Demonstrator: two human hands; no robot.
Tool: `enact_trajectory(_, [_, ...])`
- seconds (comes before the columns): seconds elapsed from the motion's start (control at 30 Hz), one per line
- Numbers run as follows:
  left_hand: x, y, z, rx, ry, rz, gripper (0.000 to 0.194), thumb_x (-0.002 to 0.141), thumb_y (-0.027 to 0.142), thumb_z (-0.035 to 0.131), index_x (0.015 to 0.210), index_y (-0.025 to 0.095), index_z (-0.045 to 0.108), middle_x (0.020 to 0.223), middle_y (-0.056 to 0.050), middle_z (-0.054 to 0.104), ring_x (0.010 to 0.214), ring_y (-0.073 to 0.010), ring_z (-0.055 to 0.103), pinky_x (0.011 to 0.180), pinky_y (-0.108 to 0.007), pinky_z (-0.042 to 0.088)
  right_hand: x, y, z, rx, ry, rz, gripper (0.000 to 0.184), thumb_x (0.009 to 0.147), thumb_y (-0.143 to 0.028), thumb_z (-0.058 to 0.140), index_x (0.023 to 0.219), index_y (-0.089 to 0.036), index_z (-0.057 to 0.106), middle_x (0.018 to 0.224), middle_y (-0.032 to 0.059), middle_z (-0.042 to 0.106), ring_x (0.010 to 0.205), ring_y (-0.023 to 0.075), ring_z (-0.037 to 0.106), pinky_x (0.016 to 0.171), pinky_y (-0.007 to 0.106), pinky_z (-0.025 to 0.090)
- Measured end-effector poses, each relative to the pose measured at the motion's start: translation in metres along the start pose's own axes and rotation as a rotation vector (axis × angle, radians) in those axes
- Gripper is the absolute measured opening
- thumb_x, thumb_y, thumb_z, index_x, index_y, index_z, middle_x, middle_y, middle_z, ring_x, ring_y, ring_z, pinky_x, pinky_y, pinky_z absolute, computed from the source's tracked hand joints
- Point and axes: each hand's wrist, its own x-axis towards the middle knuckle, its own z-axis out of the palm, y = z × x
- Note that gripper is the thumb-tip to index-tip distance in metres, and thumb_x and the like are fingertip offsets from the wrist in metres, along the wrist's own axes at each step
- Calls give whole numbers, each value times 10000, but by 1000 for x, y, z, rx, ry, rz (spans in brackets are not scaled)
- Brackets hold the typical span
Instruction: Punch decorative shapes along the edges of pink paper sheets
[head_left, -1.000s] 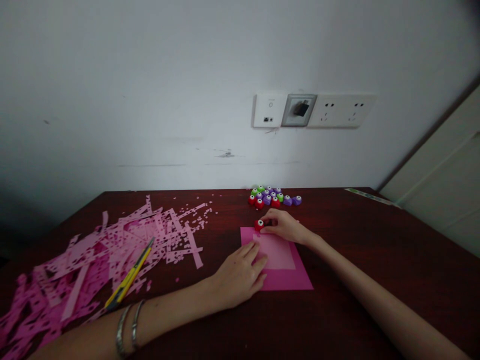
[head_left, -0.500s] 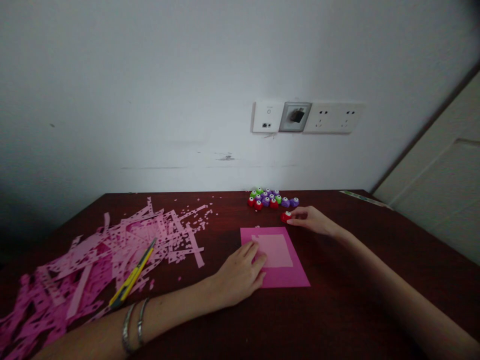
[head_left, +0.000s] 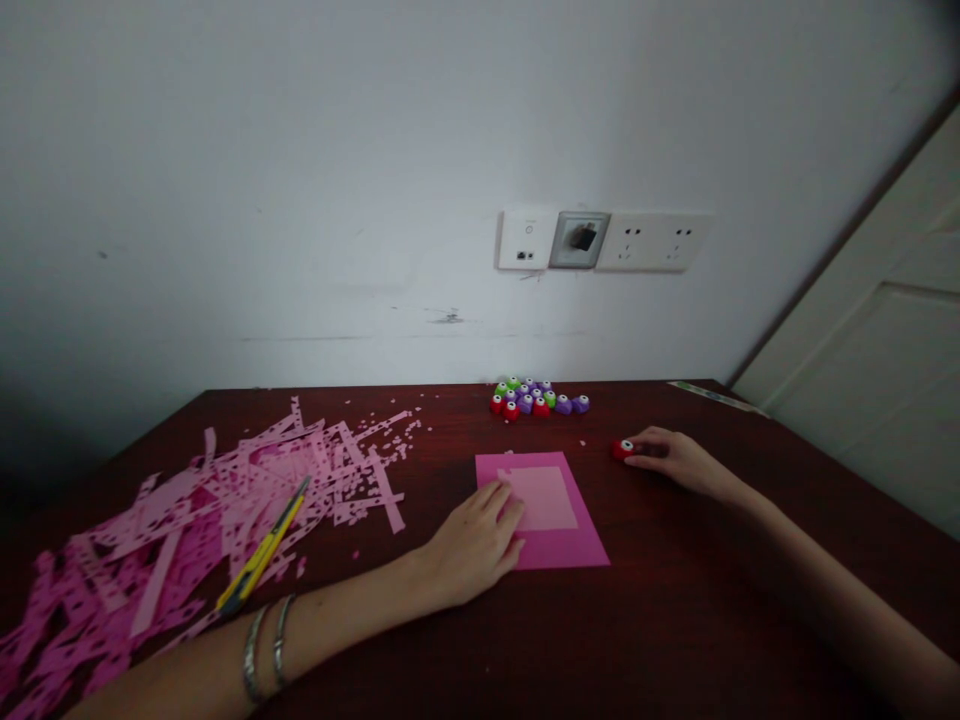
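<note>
My left hand (head_left: pixel 478 545) lies flat with its fingers stretched over the left side of a light pink paper sheet (head_left: pixel 547 498). That sheet rests on a larger darker pink sheet (head_left: pixel 581 548), whose left part my hand hides. To the right of both, my right hand (head_left: pixel 675 460) pinches a small red craft punch (head_left: pixel 622 449) with a white top, at or just above the table. More small punches (head_left: pixel 540 407) in red, purple and green stand grouped behind the papers, close to the wall.
A heap of punched pink paper strips (head_left: pixel 172 540) and scattered paper bits covers the table's left side. On it lies a yellow utility knife (head_left: pixel 262 550). A ruler-like strip (head_left: pixel 716 397) lies at the back right. Wall sockets (head_left: pixel 652 243) sit above the brown table (head_left: pixel 675 620).
My right hand has moved to the right with the red craft punch, away from the papers and the other punches. My left hand stays on the sheets. The view has shifted slightly.
</note>
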Motion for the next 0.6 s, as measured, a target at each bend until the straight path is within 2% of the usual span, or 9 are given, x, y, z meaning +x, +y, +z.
enact_trajectory(0.13, [0,0,1,3,-13,-15,403,874,322,355,1185,78,428,1250,-167,470,1207,-244,381,1007,-362,326,-1,0,-3,-44,-17,27,452,665,-470,610,1028,-200,627,929,62,600,769,195,560,705,310,441])
enact_trajectory(0.23, [-1,-1,2,-3,-13,-29,425,876,329,350,1207,68,402,1266,-176,455,1217,-245,370,1012,-364,318,-1,-6,-16,-103,-41,65,586,633,-470,633,1139,-187,549,886,59,608,689,184,558,636,300,441])
enact_trajectory(0.3, [-1,-1,2,-6,-12,-28,426,876,326,347,1211,68,394,1267,-175,455,1217,-242,371,1009,-361,321,-1,-17,-27,-163,-16,62,536,635,-470,628,1082,-179,574,830,61,615,684,190,560,626,298,432])
enact_trajectory(0.4, [-2,-1,3,-6,-7,-21,421,877,326,343,1210,74,391,1263,-166,460,1213,-236,378,1007,-358,325,-3,-46,-37,-224,34,-19,341,719,-464,547,908,-191,622,769,58,621,677,188,561,626,295,416])
enact_trajectory(0.5, [-2,-2,4,-2,-1,-20,411,876,322,343,1208,86,395,1264,-156,462,1211,-229,381,1012,-351,320,-7,-81,-26,-181,-13,-120,290,776,-444,491,844,-193,619,752,49,625,656,174,556,599,280,408])
enact_trajectory(0.6, [-1,-1,5,8,9,-15,403,873,311,349,1202,86,406,1254,-153,470,1212,-229,380,1022,-345,311,-12,-106,3,-119,-32,-198,274,808,-420,466,824,-189,612,698,34,614,614,156,541,574,263,396])
